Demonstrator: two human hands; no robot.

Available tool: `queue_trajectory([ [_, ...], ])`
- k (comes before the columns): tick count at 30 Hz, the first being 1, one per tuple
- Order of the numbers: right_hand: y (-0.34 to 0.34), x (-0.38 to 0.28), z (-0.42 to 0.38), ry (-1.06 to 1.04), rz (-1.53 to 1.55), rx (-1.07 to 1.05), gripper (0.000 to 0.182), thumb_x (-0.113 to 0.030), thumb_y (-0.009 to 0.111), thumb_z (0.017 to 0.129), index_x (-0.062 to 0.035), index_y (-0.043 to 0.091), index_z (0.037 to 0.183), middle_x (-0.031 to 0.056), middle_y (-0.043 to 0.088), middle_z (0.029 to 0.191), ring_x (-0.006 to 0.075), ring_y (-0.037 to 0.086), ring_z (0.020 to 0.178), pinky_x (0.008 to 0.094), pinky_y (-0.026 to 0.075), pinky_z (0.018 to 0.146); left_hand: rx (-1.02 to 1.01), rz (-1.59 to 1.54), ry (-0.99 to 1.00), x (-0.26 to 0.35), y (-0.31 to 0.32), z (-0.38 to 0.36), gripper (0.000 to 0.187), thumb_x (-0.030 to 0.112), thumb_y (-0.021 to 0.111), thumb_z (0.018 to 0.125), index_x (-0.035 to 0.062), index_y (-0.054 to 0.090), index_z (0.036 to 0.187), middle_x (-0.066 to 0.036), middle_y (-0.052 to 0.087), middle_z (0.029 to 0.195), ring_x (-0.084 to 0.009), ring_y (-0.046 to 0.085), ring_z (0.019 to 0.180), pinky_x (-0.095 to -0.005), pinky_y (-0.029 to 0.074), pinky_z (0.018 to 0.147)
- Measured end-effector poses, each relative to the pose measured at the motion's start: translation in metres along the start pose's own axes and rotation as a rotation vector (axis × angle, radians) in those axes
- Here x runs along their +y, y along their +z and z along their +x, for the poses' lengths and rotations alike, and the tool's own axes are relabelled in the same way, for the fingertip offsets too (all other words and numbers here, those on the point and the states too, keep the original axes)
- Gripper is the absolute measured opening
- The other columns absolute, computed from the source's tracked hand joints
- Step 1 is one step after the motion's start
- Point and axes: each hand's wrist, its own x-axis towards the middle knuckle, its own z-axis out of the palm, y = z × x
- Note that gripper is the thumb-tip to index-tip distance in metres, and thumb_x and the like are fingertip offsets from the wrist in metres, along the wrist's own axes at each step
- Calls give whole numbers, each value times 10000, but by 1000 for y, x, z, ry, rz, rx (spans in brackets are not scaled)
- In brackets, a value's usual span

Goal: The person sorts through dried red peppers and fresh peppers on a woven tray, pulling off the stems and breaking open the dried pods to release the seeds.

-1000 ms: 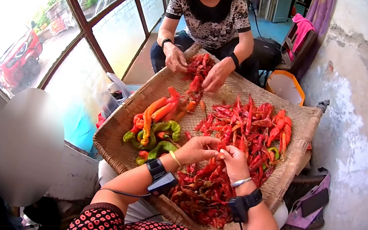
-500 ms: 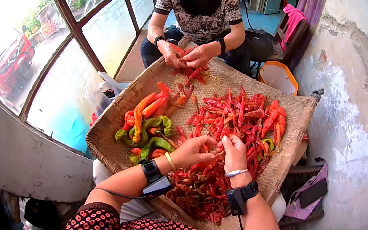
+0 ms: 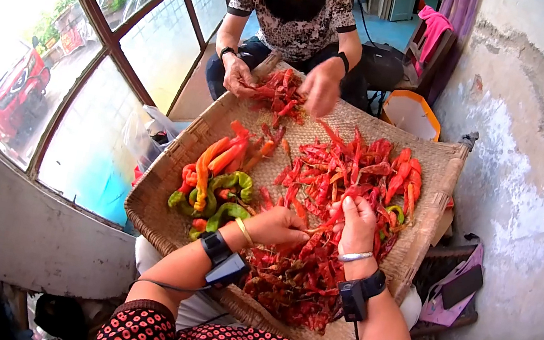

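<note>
A red chili pepper (image 3: 333, 222) is stretched between my two hands over a woven basket tray (image 3: 433, 198). My right hand (image 3: 357, 230) is closed around its body, thumb on top. At the pepper's thin, pale stem end, my left hand (image 3: 274, 226) is closed in a pinch. Beneath and beyond my hands spreads a heap of dried red chilies (image 3: 330, 173). Darker, shrivelled chilies (image 3: 288, 286) lie nearer my body. To the left of my left hand are green peppers (image 3: 229, 212) and twisted orange peppers (image 3: 204, 169).
Across the tray a co-worker (image 3: 291, 20) sits with both hands at a small pile of red chilies (image 3: 278, 91). A framed window (image 3: 119, 48) stands left and a peeling wall (image 3: 504, 174) right. An orange-rimmed container (image 3: 413, 115) sits behind the tray.
My hands have drawn slightly apart, the left moving left and down, so the pepper shows between them. The co-worker's hands have separated, uncovering their chili pile.
</note>
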Motion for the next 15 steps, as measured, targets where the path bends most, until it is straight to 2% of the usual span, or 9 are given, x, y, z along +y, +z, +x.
queue_trajectory([
  [2,-8,-2,5,-48,40,-9,136,-177,496,886,-55,555,874,22,595,744,85,572,605,176,408,411,46,-119,-151,11,-19,-5,186,195,575,853,23,643,837,-5,577,585,-54,500,473,-212,421,447],
  [3,-7,-4,5,-46,29,18,137,-173,501,883,-50,560,878,22,598,735,84,571,588,180,403,412,177,-140,-144,14,-27,-6,195,214,558,864,40,638,828,-8,588,606,-59,518,480,-210,427,442],
  [5,-5,-4,5,-41,18,45,138,-169,506,879,-45,566,882,23,601,725,84,571,570,183,397,412,571,-600,-53,-9,-39,4,197,206,497,894,32,590,883,-27,576,627,-77,496,482,-214,425,456],
  [8,-4,0,4,38,36,-35,143,-167,511,876,-42,580,879,9,596,719,85,572,574,178,394,419,997,-725,-19,-31,-52,15,276,212,503,884,20,555,1075,-57,599,878,-62,515,669,-192,418,531],
  [9,-4,-2,3,45,-35,-79,139,-164,516,872,-43,584,875,2,592,713,81,571,579,179,394,422,1052,-630,-83,-35,-49,14,353,204,531,871,6,512,1163,-65,582,970,-57,515,762,-199,429,583],
  [10,-4,-2,1,57,-106,-122,136,-161,521,868,-44,589,870,-6,587,707,78,570,584,179,393,425,1052,-631,-88,-40,-43,13,353,204,531,871,6,512,1163,-65,582,970,-57,515,762,-199,429,583],
  [12,-3,-1,1,73,-160,-161,156,-159,534,859,-21,600,886,-9,589,711,72,555,585,203,423,467,884,-209,10,-45,-31,12,334,192,559,856,-8,537,1122,-50,595,942,-62,525,751,-212,442,597],
  [14,0,2,-1,-10,-334,-250,178,-158,549,848,4,610,890,-3,598,724,72,540,590,231,445,518,575,-259,-137,-12,-21,4,256,185,591,841,-7,596,1009,-46,628,870,-94,554,714,-231,460,617],
  [15,-2,9,1,-11,-389,-275,183,-147,562,837,15,618,900,8,605,724,76,535,600,243,448,553,482,-206,-125,-1,-16,3,266,176,597,837,-9,585,1028,-45,630,869,-90,554,732,-230,461,627],
])
